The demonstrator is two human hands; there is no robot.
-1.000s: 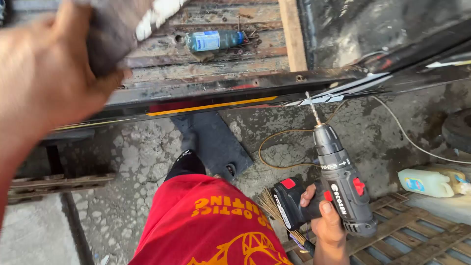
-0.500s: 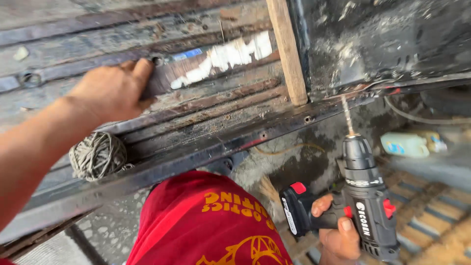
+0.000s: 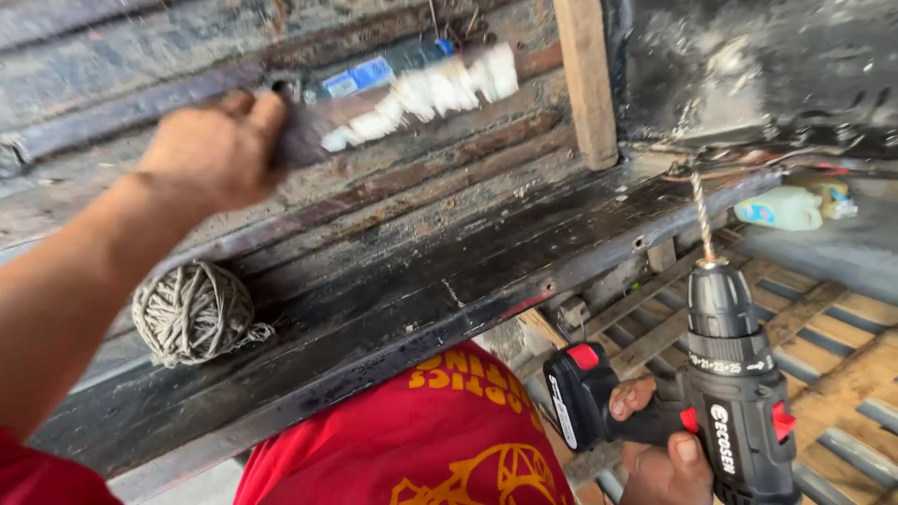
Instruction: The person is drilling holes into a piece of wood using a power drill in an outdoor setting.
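Twine ball (image 3: 192, 311) on ledge (image 3: 393, 309), left of drill (image 3: 720, 393).

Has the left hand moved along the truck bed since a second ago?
Yes. The left hand, gripping the flat strip, has gone from up near the camera down onto the bed, and now sits above the twine ball.

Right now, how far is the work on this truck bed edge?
Done: the black edge rail already shows drilled holes. In hand: the left hand holds a flat metal strip with white patches over the ribbed bed floor; the right hand holds the drill, its bit pointing up and touching nothing. Left: the strip is not fixed anywhere that I can see.
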